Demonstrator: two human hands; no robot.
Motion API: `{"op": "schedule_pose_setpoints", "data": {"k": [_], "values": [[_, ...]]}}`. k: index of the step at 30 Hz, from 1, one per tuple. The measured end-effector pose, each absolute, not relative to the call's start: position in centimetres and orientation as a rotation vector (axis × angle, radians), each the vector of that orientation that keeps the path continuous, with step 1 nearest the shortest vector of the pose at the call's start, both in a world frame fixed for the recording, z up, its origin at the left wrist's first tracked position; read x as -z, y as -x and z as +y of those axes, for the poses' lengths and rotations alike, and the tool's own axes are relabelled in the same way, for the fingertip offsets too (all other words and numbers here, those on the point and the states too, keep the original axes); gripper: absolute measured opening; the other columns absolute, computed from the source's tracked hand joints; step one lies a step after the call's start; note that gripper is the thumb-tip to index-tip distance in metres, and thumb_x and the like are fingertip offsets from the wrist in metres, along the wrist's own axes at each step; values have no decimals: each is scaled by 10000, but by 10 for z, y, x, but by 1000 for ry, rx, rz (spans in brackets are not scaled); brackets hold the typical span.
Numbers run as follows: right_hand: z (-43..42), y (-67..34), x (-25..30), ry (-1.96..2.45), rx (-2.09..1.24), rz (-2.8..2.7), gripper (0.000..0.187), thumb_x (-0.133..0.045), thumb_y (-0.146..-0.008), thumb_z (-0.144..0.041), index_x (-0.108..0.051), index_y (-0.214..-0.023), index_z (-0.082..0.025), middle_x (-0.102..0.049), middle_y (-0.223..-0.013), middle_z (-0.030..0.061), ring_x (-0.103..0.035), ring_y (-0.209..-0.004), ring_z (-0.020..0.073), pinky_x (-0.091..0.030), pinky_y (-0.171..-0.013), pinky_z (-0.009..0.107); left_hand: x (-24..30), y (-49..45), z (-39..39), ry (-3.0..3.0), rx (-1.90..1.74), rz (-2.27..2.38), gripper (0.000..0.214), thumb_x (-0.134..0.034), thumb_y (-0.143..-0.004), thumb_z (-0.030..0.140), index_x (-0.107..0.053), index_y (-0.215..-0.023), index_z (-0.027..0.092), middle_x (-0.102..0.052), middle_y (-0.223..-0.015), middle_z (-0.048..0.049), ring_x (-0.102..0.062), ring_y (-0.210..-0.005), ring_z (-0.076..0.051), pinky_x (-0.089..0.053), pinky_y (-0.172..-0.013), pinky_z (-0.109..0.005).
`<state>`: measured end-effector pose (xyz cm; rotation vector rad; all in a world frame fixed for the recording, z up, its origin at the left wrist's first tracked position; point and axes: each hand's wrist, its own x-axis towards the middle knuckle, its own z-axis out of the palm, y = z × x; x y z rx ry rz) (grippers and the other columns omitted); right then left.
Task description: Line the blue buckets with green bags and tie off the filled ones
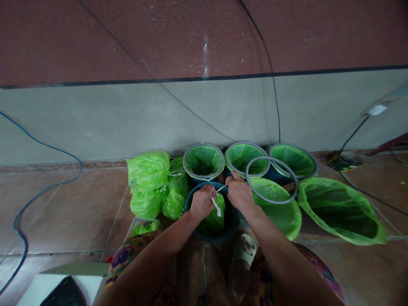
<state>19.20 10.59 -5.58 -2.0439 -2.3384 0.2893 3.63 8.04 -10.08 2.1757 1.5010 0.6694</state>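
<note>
My left hand and my right hand are both closed over a dark blue bin that holds a gathered green bag. A white drawstring runs between the two hands; each hand pinches an end of it. The string hangs down from my left hand over the bag's top. A loose grey ring lies just right of my right hand, over a green-lined bin.
Three green-lined bins stand in a row against the grey wall. Tied green bags are piled at the left. An open green bag lies at the right. A blue cable curls across the floor at far left.
</note>
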Motion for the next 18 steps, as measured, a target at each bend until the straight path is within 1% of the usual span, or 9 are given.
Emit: {"op": "schedule_pose_setpoints", "data": {"k": [2,4,5,7,9,10,12,15,18], "values": [[111,-202,54,2125,-237,-2205,293,-385,-845,-60,-606,-1010,-159,-483,-1324,156,-565,-1070,240,-451,-824,317,102,-35,80,-2156,-689,1508,92,-486,-763,113,-526,-758,196,-571,-752,-11,-547,-689,-135,-408,-645,-247],[116,-212,53,2174,-155,-2042,295,-452,-848,-120,-584,-1111,-151,-480,-1329,164,-549,-1107,252,-439,-853,325,103,-34,80,-2138,-725,1514,92,-479,-775,117,-524,-760,196,-568,-746,-10,-546,-694,-134,-409,-651,-248],[119,-216,52,2192,-135,-1966,326,-491,-846,-163,-564,-1163,-142,-490,-1318,170,-552,-1108,257,-436,-856,327,103,-33,80,-2129,-743,1517,93,-476,-781,117,-521,-760,196,-568,-747,-10,-547,-697,-133,-410,-652,-248],[121,-222,53,2241,-185,-1884,352,-522,-851,-241,-569,-1180,-125,-561,-1227,178,-590,-1045,258,-439,-830,329,104,-33,81,-2111,-761,1527,99,-472,-782,109,-512,-758,196,-569,-751,-10,-549,-701,-132,-412,-649,-244],[121,-221,55,2258,-347,-1954,281,-482,-882,-298,-655,-1027,-129,-651,-1047,170,-630,-942,247,-439,-784,321,105,-34,81,-2098,-763,1547,105,-475,-778,98,-506,-755,196,-569,-754,-10,-553,-705,-131,-415,-649,-242],[120,-219,57,2229,-462,-2029,299,-451,-899,-326,-687,-914,-142,-678,-952,159,-643,-892,239,-438,-758,313,106,-34,80,-2097,-764,1561,105,-474,-783,98,-505,-757,195,-569,-756,-10,-554,-707,-132,-418,-652,-242],[116,-210,62,2099,-723,-2156,418,-394,-924,-384,-698,-735,-168,-697,-793,129,-653,-799,216,-434,-696,289,107,-36,80,-2110,-762,1586,95,-469,-808,114,-509,-771,192,-569,-765,-14,-557,-708,-134,-423,-655,-244],[110,-196,74,1935,-1006,-2144,511,-368,-929,-442,-671,-608,-185,-668,-622,80,-633,-650,172,-411,-588,253,110,-41,77,-2172,-721,1600,100,-449,-860,155,-523,-801,188,-574,-789,-20,-562,-712,-136,-430,-651,-245],[108,-188,89,1930,-1099,-1975,460,-445,-895,-437,-661,-581,-181,-629,-544,49,-600,-572,146,-382,-519,229,112,-45,74,-2253,-668,1572,153,-411,-906,189,-542,-827,182,-590,-827,-33,-577,-739,-141,-439,-655,-245]]}}
